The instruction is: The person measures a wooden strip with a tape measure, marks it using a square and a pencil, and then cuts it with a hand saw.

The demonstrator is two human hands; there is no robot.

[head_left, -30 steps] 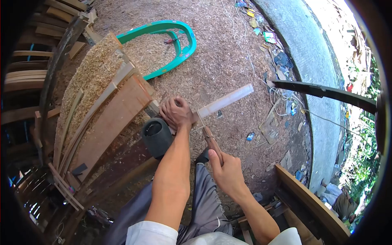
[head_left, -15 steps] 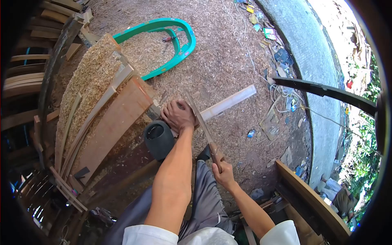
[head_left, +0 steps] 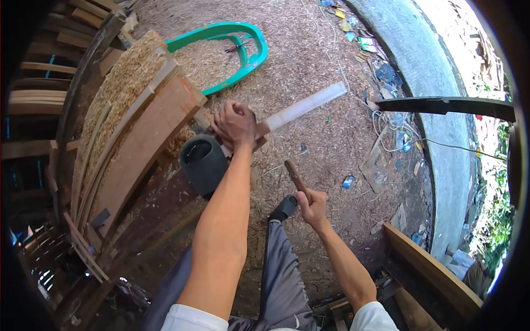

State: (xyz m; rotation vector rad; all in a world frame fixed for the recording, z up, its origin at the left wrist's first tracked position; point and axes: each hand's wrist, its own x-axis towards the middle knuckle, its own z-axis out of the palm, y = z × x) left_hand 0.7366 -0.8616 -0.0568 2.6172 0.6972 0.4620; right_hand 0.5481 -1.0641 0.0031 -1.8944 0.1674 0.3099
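Note:
My left hand [head_left: 234, 124] has its fingers curled over a pale wooden strip [head_left: 306, 106], whose longer end sticks out to the upper right. A small brown wood block [head_left: 261, 137] shows beside my wrist. My right hand [head_left: 313, 207] is closed around the handle of a handsaw [head_left: 295, 175], held apart from the strip, below and right of it. The saw's blade looks strongly foreshortened, so little of it shows. Just below my left hand stands a dark grey, hollow, rounded object [head_left: 204, 165], partly behind my forearm.
Left of my hands lies a wide curved plank [head_left: 149, 149] beside heaped shavings [head_left: 124, 83]. A green curved frame [head_left: 259, 52] rests on the shavings-covered ground. On the right are a dark beam [head_left: 441, 105], litter, a cable and a concrete edge [head_left: 411, 49]. A wooden board [head_left: 430, 265] stands lower right.
My right hand has drawn the saw away from the strip, its blade swinging out of the line across the wood. My left hand stays on the strip. The view has shifted slightly.

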